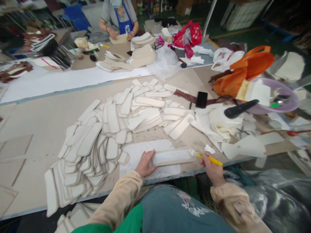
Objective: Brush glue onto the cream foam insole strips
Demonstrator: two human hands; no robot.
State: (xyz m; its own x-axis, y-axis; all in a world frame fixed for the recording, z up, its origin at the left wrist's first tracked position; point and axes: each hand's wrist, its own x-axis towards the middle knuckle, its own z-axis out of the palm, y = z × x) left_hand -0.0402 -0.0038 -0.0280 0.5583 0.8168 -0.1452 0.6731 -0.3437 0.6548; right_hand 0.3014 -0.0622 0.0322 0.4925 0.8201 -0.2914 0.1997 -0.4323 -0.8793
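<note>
By the left hand (145,163) lie heaped strips (113,119).

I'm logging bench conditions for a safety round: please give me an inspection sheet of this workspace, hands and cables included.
Surface: beige-covered worktable, dark specks near the front edge.
Job's things: long cream round-cornered strip, partly coated white; yellow-handled brush; heaped cream pieces to the left.
Clutter: black rectangular phone, orange fabric bag, lilac plastic basin, all on the right.
Hands: left hand touches the strip's left end; right hand grips the brush, tip at its right end.
Cables: nothing seen.
Surroundings: person in a blue apron at the far table.
</note>
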